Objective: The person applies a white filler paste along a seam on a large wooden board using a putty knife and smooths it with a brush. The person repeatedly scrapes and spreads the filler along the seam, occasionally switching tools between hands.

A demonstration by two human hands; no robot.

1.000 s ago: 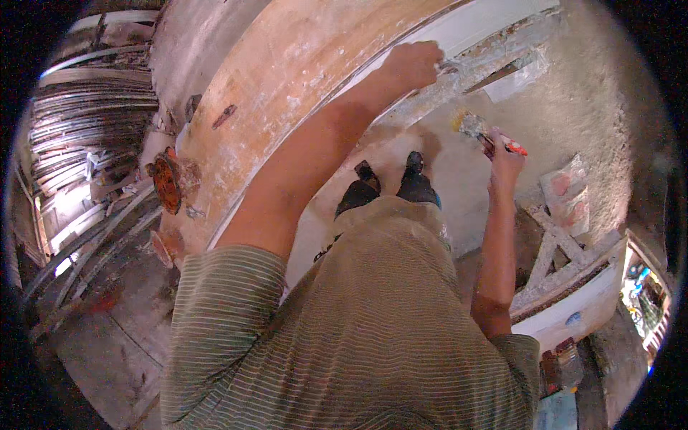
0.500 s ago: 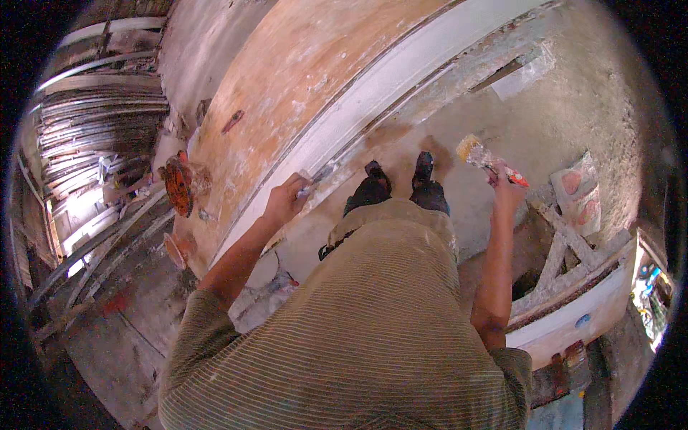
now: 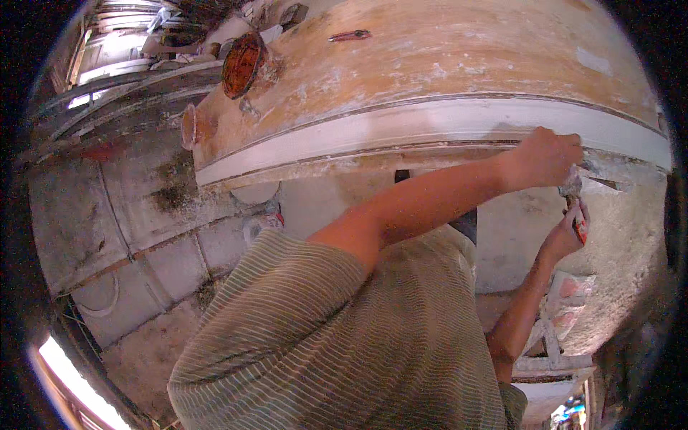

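My left hand (image 3: 546,156) pressed, fist closed, against the white moulding (image 3: 401,129); my right hand (image 3: 566,233) gripped a red-handled brush (image 3: 575,204) just below it.

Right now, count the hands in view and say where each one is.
2. The left hand rests against the white edge of the wooden panel. The right hand is just below it, holding a red-handled tool. None seem hidden.
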